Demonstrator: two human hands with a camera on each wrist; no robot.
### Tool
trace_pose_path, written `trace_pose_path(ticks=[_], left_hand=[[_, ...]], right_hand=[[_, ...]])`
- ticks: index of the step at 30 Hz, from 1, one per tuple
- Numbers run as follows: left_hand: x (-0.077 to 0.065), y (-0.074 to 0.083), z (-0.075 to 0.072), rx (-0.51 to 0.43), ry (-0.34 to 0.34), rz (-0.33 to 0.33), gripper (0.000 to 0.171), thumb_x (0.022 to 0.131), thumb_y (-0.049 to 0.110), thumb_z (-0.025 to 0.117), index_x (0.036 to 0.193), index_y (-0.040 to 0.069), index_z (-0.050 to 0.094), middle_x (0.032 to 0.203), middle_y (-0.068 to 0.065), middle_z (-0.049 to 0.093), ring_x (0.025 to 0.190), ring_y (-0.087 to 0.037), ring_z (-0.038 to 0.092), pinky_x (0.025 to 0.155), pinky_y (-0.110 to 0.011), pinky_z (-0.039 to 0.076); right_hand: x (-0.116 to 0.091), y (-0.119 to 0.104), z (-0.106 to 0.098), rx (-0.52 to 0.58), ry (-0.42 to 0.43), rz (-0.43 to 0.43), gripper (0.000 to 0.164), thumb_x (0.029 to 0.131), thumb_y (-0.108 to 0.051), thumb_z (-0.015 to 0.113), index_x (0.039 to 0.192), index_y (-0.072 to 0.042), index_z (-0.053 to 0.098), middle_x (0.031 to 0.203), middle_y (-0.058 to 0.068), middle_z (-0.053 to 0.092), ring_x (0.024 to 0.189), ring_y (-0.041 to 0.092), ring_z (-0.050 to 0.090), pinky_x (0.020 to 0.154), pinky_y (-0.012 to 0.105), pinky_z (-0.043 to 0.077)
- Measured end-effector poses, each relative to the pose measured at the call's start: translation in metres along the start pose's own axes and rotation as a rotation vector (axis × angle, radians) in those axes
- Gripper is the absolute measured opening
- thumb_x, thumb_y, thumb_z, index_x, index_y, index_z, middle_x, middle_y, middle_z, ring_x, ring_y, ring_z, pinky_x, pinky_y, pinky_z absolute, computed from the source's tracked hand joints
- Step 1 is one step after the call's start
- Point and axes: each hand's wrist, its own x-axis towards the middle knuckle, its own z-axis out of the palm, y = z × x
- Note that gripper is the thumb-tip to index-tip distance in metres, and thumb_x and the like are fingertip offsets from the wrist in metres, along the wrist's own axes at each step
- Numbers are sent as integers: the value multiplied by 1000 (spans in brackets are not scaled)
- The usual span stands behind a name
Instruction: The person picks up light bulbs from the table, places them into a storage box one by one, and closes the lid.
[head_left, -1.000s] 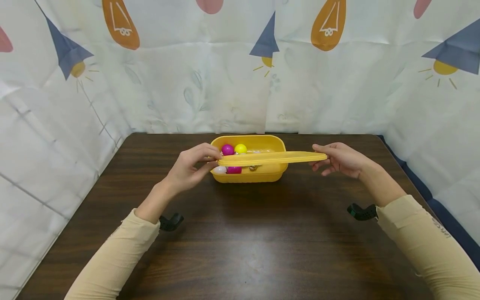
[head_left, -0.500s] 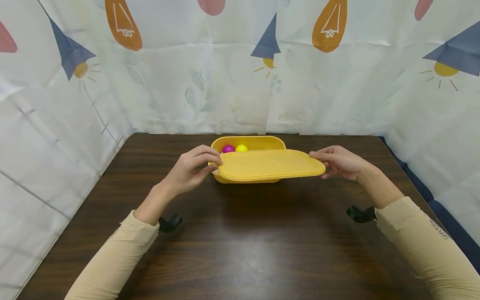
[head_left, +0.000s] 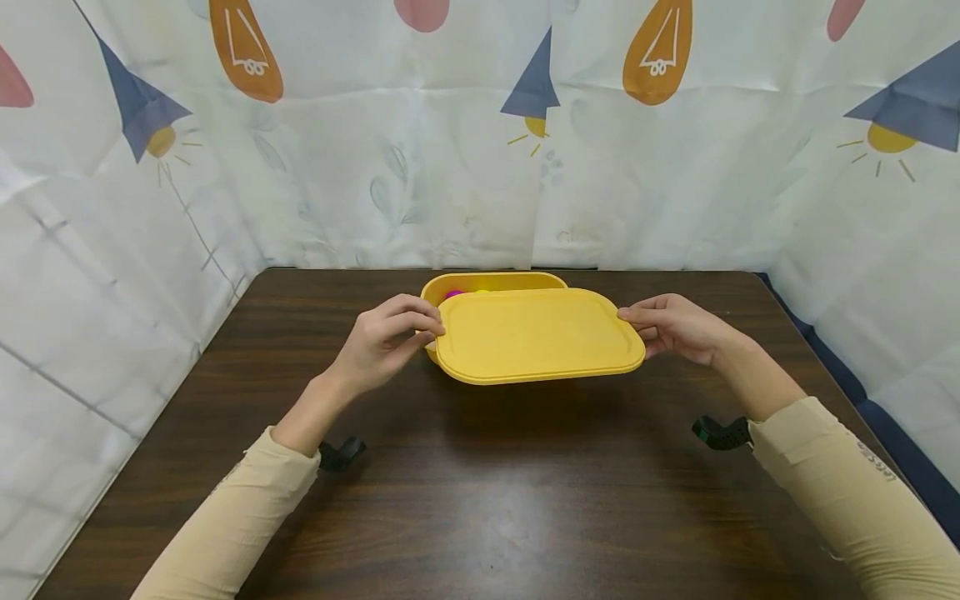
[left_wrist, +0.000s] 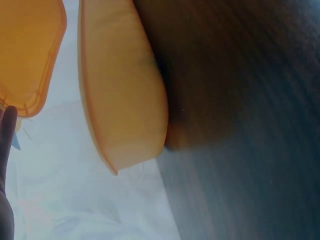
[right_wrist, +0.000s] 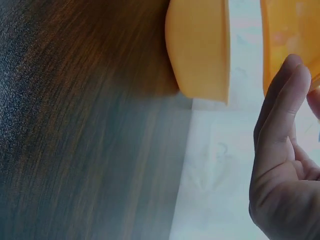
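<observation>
A flat yellow lid (head_left: 540, 337) is held between both hands, tilted so its broad face shows in the head view. My left hand (head_left: 386, 342) pinches its left end, and my right hand (head_left: 675, 329) pinches the right end. Behind and below the lid stands a yellow plastic box (head_left: 450, 283), apart from it in both wrist views. Only slivers of a magenta ball (head_left: 454, 293) and a yellow-green piece show inside; the lid hides the rest. The left wrist view shows the box's side wall (left_wrist: 122, 85) and one finger under the lid's corner.
The dark wooden table (head_left: 495, 500) extends in front of the box and to both sides. A white patterned curtain (head_left: 465, 167) hangs behind the table's back edge. Black wrist straps (head_left: 722, 433) sit by the beige sleeves.
The lid has turned from nearly edge-on to showing its broad face, its near edge dropping. It now covers most of the box's contents from the head view. Both hands keep their grip.
</observation>
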Motion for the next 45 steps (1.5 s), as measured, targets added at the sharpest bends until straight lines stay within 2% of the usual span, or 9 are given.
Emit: trace_pose_path(ticks=[9,16,21,24,29,35,39,45], left_hand=[[-7,0,6,-40,71,-56,36,73,-24,80,98,2,77,104,-13,69,91,-21,66,76,-21,56],[-10,0,9,-79,90,-127,35,73,-25,79,99,0,77,102,-12,69,84,-21,71,77,-25,60],[-10,5,11,-57,121,-194,35,73,-24,80,98,-1,77,100,-10,70,85,-22,71,76,-28,61],[-9,10,13,-71,146,-263,31,74,-25,78,97,-4,76,100,-13,69,88,-24,70,78,-33,61],[-9,17,17,-145,188,-421,25,79,-26,73,99,-10,73,102,-22,67,93,-31,69,81,-37,61],[-11,20,21,-220,254,-607,22,87,-17,73,105,-5,74,106,-18,68,95,-20,71,82,-29,60],[-10,23,24,-287,294,-674,20,90,-10,74,108,-4,74,110,-18,68,99,-20,71,85,-31,59],[-8,25,26,-364,333,-768,20,95,-7,70,114,-9,72,116,-21,67,103,-19,70,86,-28,59]], right_hand=[[2,2,1,28,2,-3,29,108,-17,57,122,6,67,98,14,75,82,22,73,76,36,62],[2,3,1,32,4,-22,26,108,-15,57,119,6,68,98,15,74,82,23,73,77,36,62],[2,4,2,33,0,-28,27,108,-14,57,122,7,65,100,14,74,85,23,73,77,35,62],[3,5,2,27,9,-25,31,108,-14,56,128,10,59,102,15,73,87,24,73,77,34,62],[5,7,3,14,25,-14,39,108,-14,57,135,14,50,105,15,73,90,24,73,80,35,62],[7,8,5,1,37,-13,44,108,-15,57,139,15,46,107,13,72,93,24,73,82,37,61],[7,8,6,3,43,-20,45,108,-14,57,139,15,45,108,13,72,93,23,73,82,37,61],[6,8,7,14,52,-25,45,107,-14,58,139,15,45,108,13,72,93,23,73,80,34,61]])
